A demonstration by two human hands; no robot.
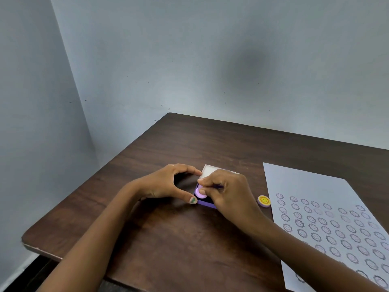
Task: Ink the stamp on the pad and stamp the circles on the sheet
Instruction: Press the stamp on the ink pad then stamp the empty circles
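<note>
A small purple ink pad [205,203] lies open on the brown table [168,239], its white lid [207,170] raised behind it. My right hand [229,192] pinches a round lilac stamp [199,192] and holds it down on the pad. My left hand [168,183] braces the pad's left side, thumb at the front corner and forefinger at the lid. To the right lies the white sheet [305,182], covered with rows of printed circles, many with purple stamp marks inside.
A round cap with a yellow smiley face [264,201] lies between the pad and the sheet. Pale walls close in behind and to the left. The table's left edge and near corner [27,243] are close to my left forearm.
</note>
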